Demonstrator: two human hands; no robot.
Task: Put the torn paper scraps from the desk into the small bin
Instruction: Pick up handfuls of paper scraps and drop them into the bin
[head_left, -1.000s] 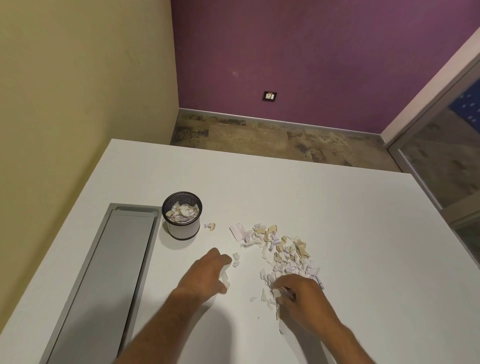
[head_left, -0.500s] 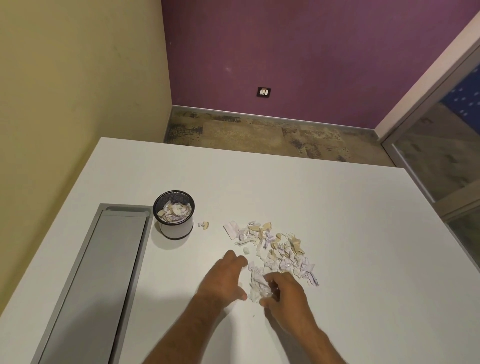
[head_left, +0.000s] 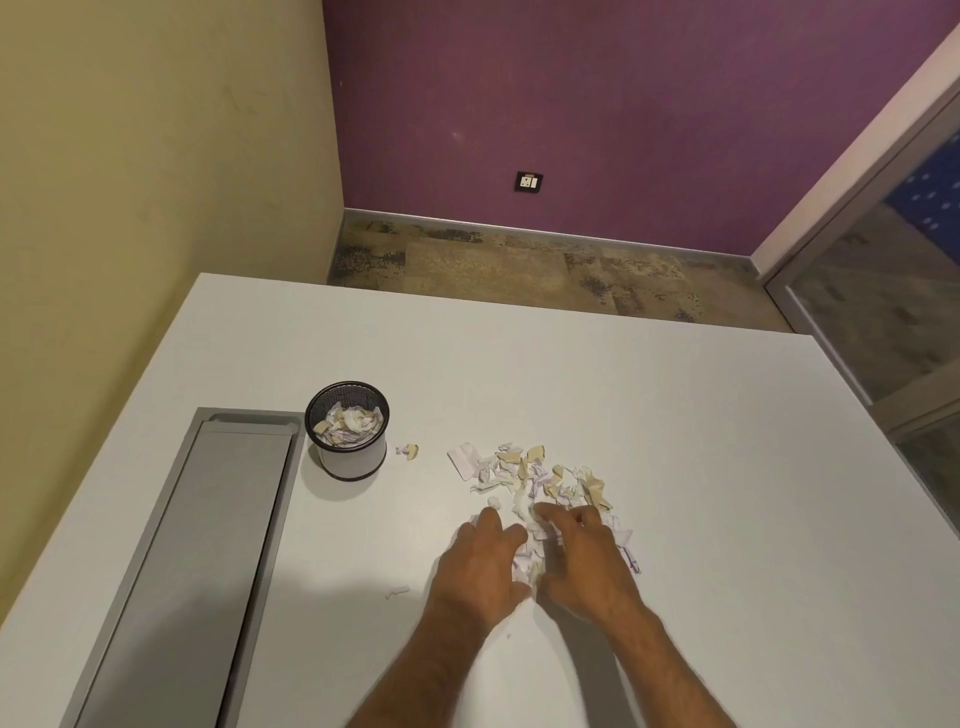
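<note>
From the head view we see our left hand (head_left: 480, 564) and right hand (head_left: 584, 561) cupped side by side around the near edge of the paper scraps (head_left: 540, 480) on the desk (head_left: 727, 467), fingers loosely spread though blurred, covering some scraps, while the small bin (head_left: 347, 430) stands well left, partly filled.

We are seeing a loose pile of torn paper scraps (head_left: 540, 480), white and tan, lying on the desk. Two little bits (head_left: 408, 450) are sitting just beside the small bin (head_left: 347, 430), which is standing upright and already holding scraps
</note>
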